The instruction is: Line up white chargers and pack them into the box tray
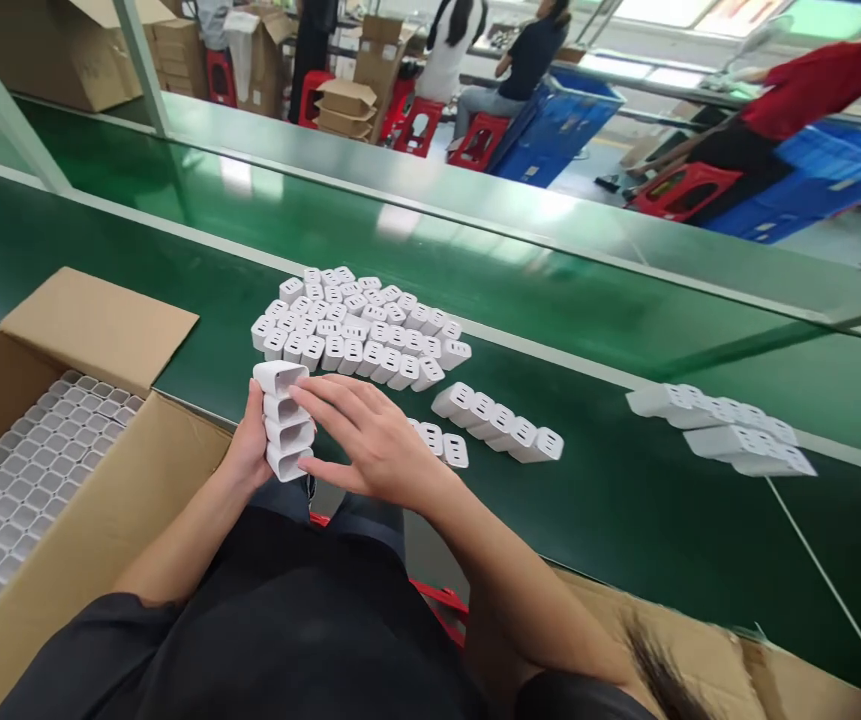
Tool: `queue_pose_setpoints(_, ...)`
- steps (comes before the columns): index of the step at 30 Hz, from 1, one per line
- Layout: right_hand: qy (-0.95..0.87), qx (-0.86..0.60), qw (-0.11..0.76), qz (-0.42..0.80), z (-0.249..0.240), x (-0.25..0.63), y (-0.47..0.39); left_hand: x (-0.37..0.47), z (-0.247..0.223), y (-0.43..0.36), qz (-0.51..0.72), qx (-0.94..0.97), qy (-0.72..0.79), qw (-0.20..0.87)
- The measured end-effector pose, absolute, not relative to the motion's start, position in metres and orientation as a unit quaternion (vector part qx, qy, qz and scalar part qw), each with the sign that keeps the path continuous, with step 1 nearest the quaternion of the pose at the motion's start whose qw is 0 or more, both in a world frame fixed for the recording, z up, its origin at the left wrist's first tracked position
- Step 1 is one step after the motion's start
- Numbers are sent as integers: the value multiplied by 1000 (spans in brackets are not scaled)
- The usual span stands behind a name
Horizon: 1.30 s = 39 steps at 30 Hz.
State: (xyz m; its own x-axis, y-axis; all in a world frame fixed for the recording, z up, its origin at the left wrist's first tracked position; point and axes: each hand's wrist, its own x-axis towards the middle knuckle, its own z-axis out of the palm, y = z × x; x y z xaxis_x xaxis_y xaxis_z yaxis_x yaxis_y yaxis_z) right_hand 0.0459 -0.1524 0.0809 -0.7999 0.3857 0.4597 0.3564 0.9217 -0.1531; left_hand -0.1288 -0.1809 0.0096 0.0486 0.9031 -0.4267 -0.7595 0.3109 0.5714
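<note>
My left hand (251, 440) is closed around a short row of several white plastic charger housings (285, 432), pressed side by side with their hollow ends facing up toward me. My right hand (370, 435) reaches across from the right with its fingers apart. Its fingertips and thumb touch the right side of that row, and I see nothing else in it. Just beyond my hands, a large group of white charger housings (355, 335) stands upright on the green belt, slotted ends up. A short line of the same housings (501, 425) lies right of my right hand, and a few more (454, 450) are partly hidden behind it.
To my left, an open cardboard box (100, 500) holds many white hollow housings (17, 490) in rows. Farther right on the green conveyor belt (595, 520) sits another cluster of housings (722, 425). Several people sit across the line, near blue crates (557, 125) and red stools (482, 140).
</note>
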Motion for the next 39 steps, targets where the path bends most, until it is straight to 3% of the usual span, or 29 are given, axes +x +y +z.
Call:
queue_pose_setpoints(4,-969,-165,185,15,78,5,-151,-149,7,-194,620,39,366,693)
queue_pose_setpoints(19,-986,-36,157,36,21,-80,-170,-202,-37,-262,658,-156,386,627)
queue_pose_setpoints(24,-991,-9,119,67,23,-111,-172,-222,-38,-276,668,-199,362,619)
queue_pose_setpoints(28,-978,24,151,144,29,-153,-171,-253,-29,-302,688,-112,388,603)
queue_pose_setpoints(31,-965,18,190,181,25,-187,-162,-292,-14,-341,703,75,505,495)
queue_pose_setpoints(34,-961,5,209,179,17,-214,-151,-341,-3,-388,625,236,682,296)
queue_pose_setpoints(36,-963,5,212,169,13,-228,-146,-371,-2,-414,491,265,807,194)
queue_pose_setpoints(39,-971,14,189,143,12,-248,-142,-401,-10,-430,291,242,908,176)
